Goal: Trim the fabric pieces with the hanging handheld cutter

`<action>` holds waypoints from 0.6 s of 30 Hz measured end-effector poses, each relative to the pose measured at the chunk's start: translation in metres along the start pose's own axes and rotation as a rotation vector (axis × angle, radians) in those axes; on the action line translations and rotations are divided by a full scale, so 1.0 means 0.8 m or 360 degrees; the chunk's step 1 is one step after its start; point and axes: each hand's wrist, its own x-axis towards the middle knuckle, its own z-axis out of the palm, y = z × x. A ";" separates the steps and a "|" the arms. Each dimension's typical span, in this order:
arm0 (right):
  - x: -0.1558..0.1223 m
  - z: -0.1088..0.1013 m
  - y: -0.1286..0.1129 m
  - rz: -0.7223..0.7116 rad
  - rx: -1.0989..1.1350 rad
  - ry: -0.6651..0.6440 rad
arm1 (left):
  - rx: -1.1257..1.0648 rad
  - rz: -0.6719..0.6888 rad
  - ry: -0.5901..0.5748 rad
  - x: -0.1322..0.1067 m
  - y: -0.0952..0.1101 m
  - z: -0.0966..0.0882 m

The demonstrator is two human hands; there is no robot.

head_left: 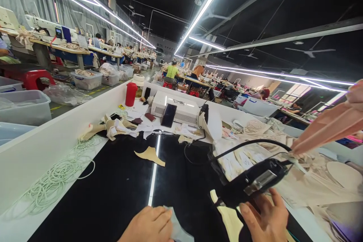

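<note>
1. Right hand [265,217]: fingers wrapped round the rear of the black power tool [252,183], firm grip afaict. The tool sits just above the fingers, nose pointing away to the right, and its cable [249,143] loops off beyond it.
2. Left hand [149,225]: fingers curled down on a pale cloth piece [179,231] right at the fingertips. Can't tell if they're pinching it or just pressing it flat.
3. A yellowish piece [229,220] lies between the two hands, under the tool, on the black surface [119,189].
4. Progress, my guess only: the tool isn't on the cloth yet, so this piece looks unstarted.
5. Done-looking stuff: a heap of cream pieces [312,187] past the right fingers, and one tan cut shape [150,155] well beyond the left fingers.
6. Misc: a white cord pile [53,177] lies far out from the left fingers.
</note>
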 end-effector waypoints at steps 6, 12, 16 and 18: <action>0.036 0.015 -0.025 0.0118 0.0261 -0.0222 | -0.0027 0.0022 0.0012 0.004 0.000 -0.004; 0.001 0.063 -0.051 -0.0077 0.0454 -0.0215 | -0.0008 0.0002 0.0058 0.004 0.001 -0.003; -0.040 0.101 -0.061 -0.0088 0.0927 -0.0379 | 0.0002 0.0068 0.0031 -0.001 0.000 -0.001; -0.052 0.116 -0.058 -0.0191 0.1077 -0.0462 | 0.0005 0.0098 0.0036 -0.001 -0.001 -0.001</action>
